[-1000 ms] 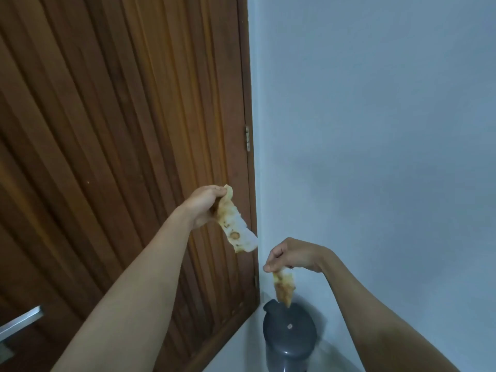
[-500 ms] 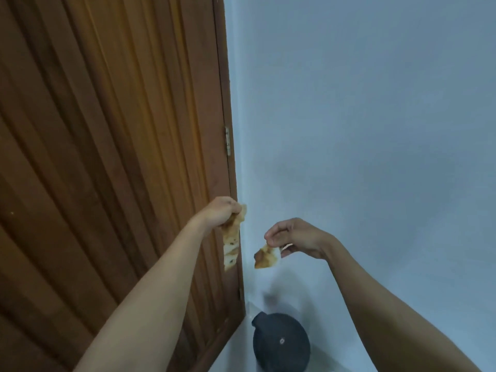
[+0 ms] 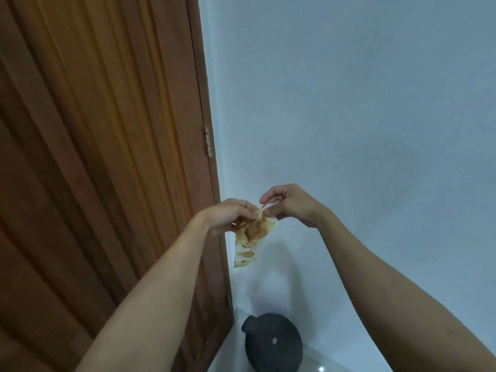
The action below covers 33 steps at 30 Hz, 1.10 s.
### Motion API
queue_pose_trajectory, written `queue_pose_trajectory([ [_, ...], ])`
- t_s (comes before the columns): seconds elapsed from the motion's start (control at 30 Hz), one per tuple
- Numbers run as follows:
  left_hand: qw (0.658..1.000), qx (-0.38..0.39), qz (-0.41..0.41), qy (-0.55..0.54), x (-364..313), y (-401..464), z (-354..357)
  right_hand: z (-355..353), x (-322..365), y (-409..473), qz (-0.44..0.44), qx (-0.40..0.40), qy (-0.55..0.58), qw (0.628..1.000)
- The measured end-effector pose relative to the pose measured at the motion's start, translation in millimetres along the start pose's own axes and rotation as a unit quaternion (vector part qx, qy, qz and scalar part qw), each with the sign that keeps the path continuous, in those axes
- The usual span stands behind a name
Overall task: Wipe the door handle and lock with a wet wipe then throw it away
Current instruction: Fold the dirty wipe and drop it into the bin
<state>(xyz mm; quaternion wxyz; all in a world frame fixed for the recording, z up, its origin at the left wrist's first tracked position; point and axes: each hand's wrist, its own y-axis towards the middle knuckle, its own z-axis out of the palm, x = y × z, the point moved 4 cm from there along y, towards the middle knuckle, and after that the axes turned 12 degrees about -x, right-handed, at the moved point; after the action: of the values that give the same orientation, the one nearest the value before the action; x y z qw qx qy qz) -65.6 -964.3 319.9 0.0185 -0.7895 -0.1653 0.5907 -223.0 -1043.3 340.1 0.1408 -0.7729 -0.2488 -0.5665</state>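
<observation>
Both hands pinching one stained wet wipe, left hand beside right hand, wipe dangling below.

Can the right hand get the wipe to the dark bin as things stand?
Probably yes. The dark bin sits below the hands with nothing between, but its lid looks closed, and the right hand shares its grip on the wipe with the left hand.

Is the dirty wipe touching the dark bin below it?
Apart. The head view shows the wipe hanging from both hands, with bare white wall between its lower end and the bin.
</observation>
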Motion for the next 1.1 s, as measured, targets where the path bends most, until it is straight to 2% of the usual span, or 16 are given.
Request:
queue_pose_trajectory([
  [0.13, 0.998, 0.036, -0.007, -0.059, -6.4, 4.5, 0.7, -3.1, -7.4, 7.1, 0.002, -0.023, 0.015, 1.000],
  [0.4, 1.000, -0.003, -0.018, -0.002, 12.9, 7.9, 6.8, 6.2, -10.9, -0.4, 0.008, -0.012, 0.009, 1.000],
  [0.6, 0.994, -0.028, 0.010, 0.101, 23.6, 9.8, 7.4, 13.9, -30.6, -5.1, 0.028, -0.015, -0.001, 1.000],
  [0.77, 0.994, -0.029, 0.001, 0.101, 51.6, 20.3, 15.3, 28.6, -61.7, -5.3, 0.087, 0.016, -0.043, 0.995],
  [1.1, 0.991, 0.003, -0.051, 0.123, 91.7, 47.8, 27.4, 44.3, -105.9, 10.7, 0.131, 0.049, -0.105, 0.985],
])
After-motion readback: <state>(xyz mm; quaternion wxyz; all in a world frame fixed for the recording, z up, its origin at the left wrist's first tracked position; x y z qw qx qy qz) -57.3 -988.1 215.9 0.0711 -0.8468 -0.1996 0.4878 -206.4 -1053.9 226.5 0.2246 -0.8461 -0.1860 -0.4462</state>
